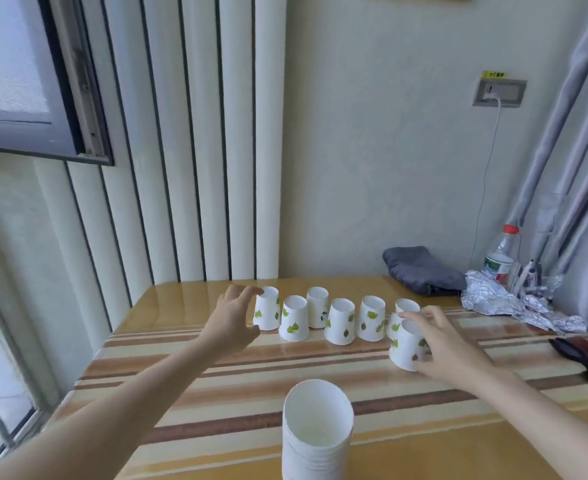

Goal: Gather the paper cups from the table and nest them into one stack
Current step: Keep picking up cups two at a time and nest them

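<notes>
We see two bare forearms; behind the fingers of our left hand (231, 318) and right hand (448, 344) no sleeve, ring or watch shows.

A folded grey cloth (424, 271) lies at the striped table's (216, 393) far edge. Beside it sit crumpled foil (500, 301) and a red-capped plastic bottle (502, 258). A white cable (484, 188) hangs from the wall socket (499, 92).
</notes>
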A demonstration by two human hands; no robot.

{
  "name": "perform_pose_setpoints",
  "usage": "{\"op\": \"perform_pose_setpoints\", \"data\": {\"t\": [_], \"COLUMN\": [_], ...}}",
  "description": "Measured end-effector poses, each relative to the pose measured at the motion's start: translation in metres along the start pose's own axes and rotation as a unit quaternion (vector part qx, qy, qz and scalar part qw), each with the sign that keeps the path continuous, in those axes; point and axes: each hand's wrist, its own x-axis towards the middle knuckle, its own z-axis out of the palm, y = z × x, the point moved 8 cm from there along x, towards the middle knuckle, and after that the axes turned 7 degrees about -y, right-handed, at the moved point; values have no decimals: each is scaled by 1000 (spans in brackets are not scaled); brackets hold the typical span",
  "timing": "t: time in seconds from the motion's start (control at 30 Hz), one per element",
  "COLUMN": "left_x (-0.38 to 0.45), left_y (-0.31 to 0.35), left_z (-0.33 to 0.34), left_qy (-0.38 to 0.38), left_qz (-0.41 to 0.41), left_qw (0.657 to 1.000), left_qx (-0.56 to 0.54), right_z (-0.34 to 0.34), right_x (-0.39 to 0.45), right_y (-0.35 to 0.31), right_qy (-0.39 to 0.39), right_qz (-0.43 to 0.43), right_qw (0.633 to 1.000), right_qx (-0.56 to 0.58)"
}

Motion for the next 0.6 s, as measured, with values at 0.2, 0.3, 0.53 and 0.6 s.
{"op": "perform_pose_setpoints", "data": {"t": [0.2,0.3,0.53,0.6], "left_x": [76,98,111,108], "left_y": [-18,-28,-38,-36], "left_z": [37,58,78,70], "left_qy": [-58,-100,-113,-61], "left_qz": [9,-1,-12,-25], "left_qw": [987,977,979,981], "left_qx": [151,186,170,183], "right_z": [22,35,45,38], "right_x": [48,60,55,49], "right_y": [19,27,36,35], "right_qy": [-15,-9,11,9], "right_qz": [3,8,36,47], "right_qw": [995,998,999,998], "right_qx": [-95,-68,-38,-33]}}
